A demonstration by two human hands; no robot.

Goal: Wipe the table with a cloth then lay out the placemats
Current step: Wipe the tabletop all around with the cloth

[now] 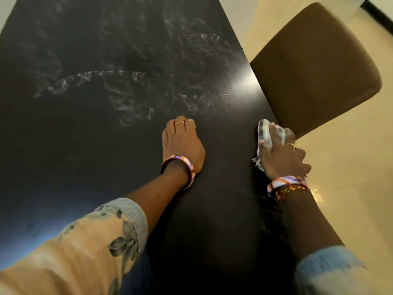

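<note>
- My right hand (280,154) has its grip closed around a bunched pale checked cloth (269,133), pressing it onto the dark counter (106,156) at its right edge.
- My left hand (180,141) rests on the counter just left of the cloth, fingers curled under, holding nothing.
- Pale streaky smears (89,79) cross the counter farther away.
- A brown chair seat (316,60) sits beside the counter's right edge, over cream floor (350,167).

left hand (182,143): fingers bent, knuckles down; right hand (282,156): fingers curled, gripping
</note>
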